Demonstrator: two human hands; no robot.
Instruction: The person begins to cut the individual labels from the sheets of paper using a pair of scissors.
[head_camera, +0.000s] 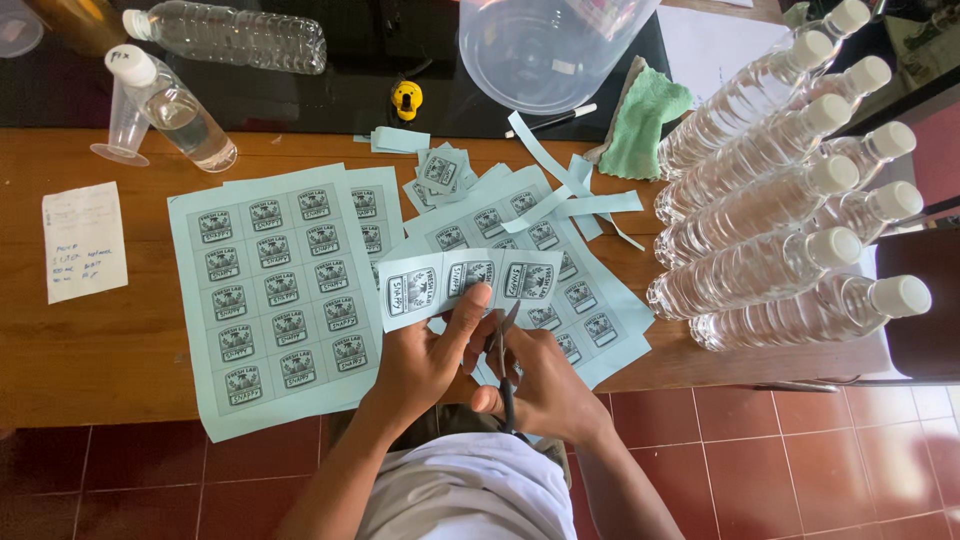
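At the near edge of the wooden table (100, 360), the person's left hand (425, 355) pinches a light-blue strip of three labels (468, 283) between thumb and fingers, holding it just above the table. Beside it, the right hand (545, 385) is closed through the handles of a pair of scissors (503, 350), whose blades point up toward the strip's lower edge; whether the blades touch the paper cannot be told. Left of the hands lies a full sheet of uncut labels (275, 290), overlapping a second sheet; further partly cut sheets (575, 300) lie under and behind the strip. Loose cut labels (440, 170) and paper trimmings (575, 200) are scattered farther back. Along the right side, a stack of capped clear bottles (770, 200) lies on its side. Behind, a clear plastic tub (550, 45), a green cloth (645, 120), a marker pen (550, 122) and a handwritten note (85, 240) are visible.
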